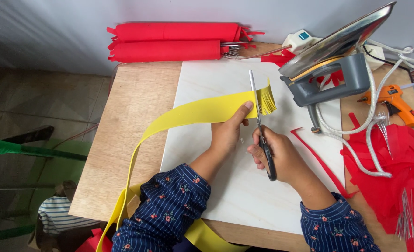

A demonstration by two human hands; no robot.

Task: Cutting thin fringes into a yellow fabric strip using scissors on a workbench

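Only a short stretch at the far end of the yellow paper strip (202, 112) carries fringe cuts so far, and I judge that most of the work is left, since the rest of the strip runs uncut back over the white board (216, 196) and off the table (123, 140) edge. My left hand (228, 133) pinches the strip just beside the fringe, and my right hand (274, 156) is closed around the scissors (261, 126), whose blades stand at the next cut.

Single head-worn view, looking steeply down.
Close over wooden table (123, 140) and white board (225, 196), facing the rear wall (53, 28).
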